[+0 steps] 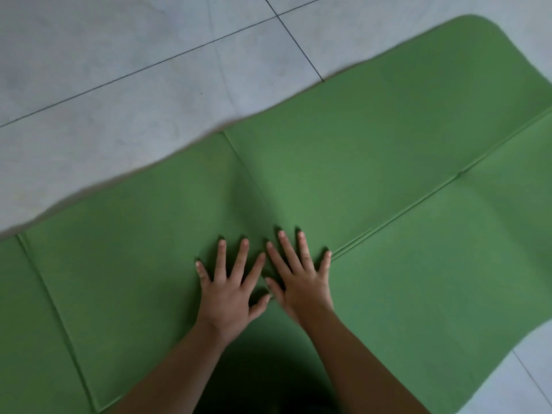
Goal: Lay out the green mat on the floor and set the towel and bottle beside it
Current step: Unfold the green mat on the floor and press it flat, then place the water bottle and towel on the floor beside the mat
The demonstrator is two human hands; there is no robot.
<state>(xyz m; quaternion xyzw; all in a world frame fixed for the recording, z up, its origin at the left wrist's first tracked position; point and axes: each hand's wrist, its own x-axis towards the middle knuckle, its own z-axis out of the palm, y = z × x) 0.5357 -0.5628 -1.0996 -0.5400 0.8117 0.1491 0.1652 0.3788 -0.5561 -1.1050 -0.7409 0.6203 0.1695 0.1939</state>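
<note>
Mat [388, 138] unfolded on floor [119, 70]. Left hand [228, 289] and right hand [300, 276] spread flat, pressing a raised crease. Towel, bottle not in view; likely still to place.

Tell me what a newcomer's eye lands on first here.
The green mat fills most of the view, spread across the pale tiled floor with fold creases showing. At its middle, the left hand and right hand press flat side by side, fingers spread.

Floor [89, 40]: pale grey mottled tiles, filling the upper left of the frame. Thin dark grout lines [179, 55] cross at upper centre. Same tiling shows at lower right corner.
</note>
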